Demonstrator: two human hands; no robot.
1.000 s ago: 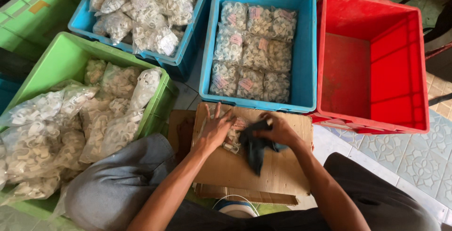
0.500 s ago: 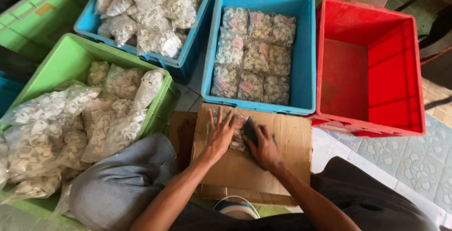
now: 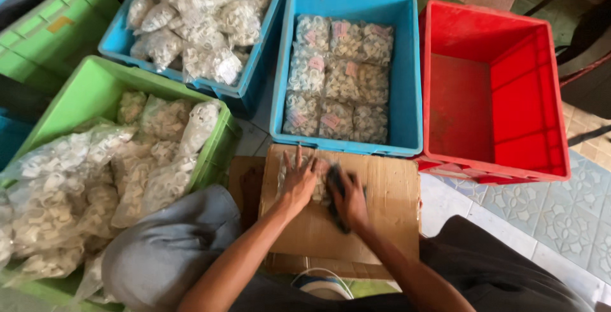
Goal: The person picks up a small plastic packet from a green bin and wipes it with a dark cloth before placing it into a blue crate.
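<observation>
The clear plastic bag (image 3: pixel 316 181) lies flat on the cardboard sheet (image 3: pixel 382 213), near its far edge and just in front of the middle blue crate (image 3: pixel 407 89). It is filled with small white ring-shaped parts; most of it is covered by the two hands, so its outline shows only between and beside the fingers.

The left hand (image 3: pixel 299 181) rests palm down on the bag with fingers spread and extended; it grips nothing. The right hand (image 3: pixel 349 201) lies just beside it, fingers curled over a dark cloth-like item (image 3: pixel 337 181) pressed against the bag. The exact kind of this dark item cannot be determined.

The cardboard sheet is brown, flat and rectangular, and rests on the person's lap, which is clothed in grey and dark fabric.

Surroundings:
- The middle blue crate holds flat, filled bags of the same white parts, laid in neat rows, several with pink labels.
- The red crate (image 3: pixel 541 102) stands touching it on the right.
- The far blue crate (image 3: pixel 254 89) holds loosely piled bags of white parts.
- The green crate (image 3: pixel 86 86), at the left, holds further loose bags, heaped toward the near side.
- A second green crate (image 3: pixel 44 38) stands at the far left corner.
- The floor (image 3: pixel 560 223) is tiled in a pale patterned grey-blue.
</observation>
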